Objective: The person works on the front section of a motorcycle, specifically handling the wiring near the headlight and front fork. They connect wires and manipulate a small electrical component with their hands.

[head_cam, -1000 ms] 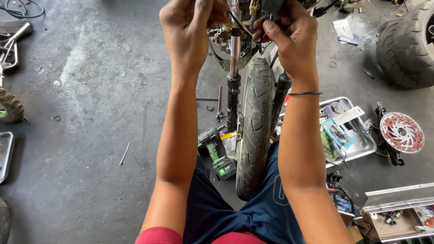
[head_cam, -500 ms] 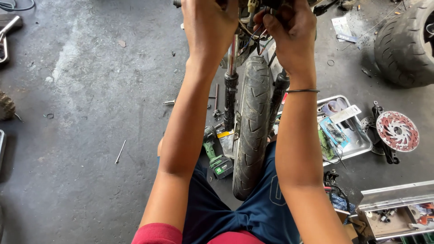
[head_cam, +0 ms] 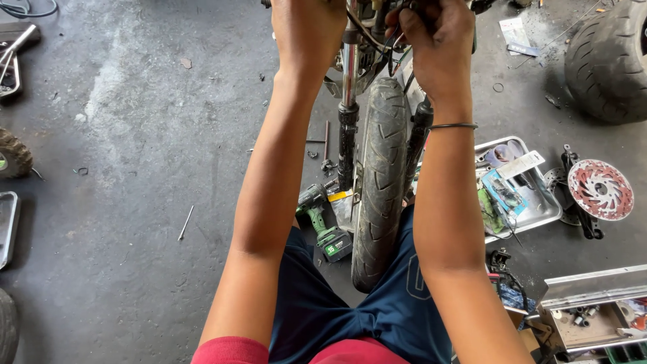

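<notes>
A motorcycle front tyre (head_cam: 381, 175) stands upright between my knees, held by two fork legs (head_cam: 348, 128). Both my arms reach up to the top of the fork. My left hand (head_cam: 306, 30) rests at the upper end of the left fork leg, its fingers cut off by the frame's top edge. My right hand (head_cam: 438, 40), with a thin dark bangle (head_cam: 453, 125) on the wrist, is closed around black cables and a small part (head_cam: 391, 47) above the tyre.
A green cordless driver (head_cam: 323, 226) lies on the concrete left of the tyre. A metal tray (head_cam: 547, 214) with small parts sits to the right, beside a red-and-silver brake disc (head_cam: 600, 189). A loose tyre (head_cam: 610, 61) lies top right, and an open toolbox (head_cam: 593, 313) bottom right.
Both hands now sit higher in the picture, the left one's fingers passing out of the top edge. The wheel and floor items look unmoved; the view has shifted slightly.
</notes>
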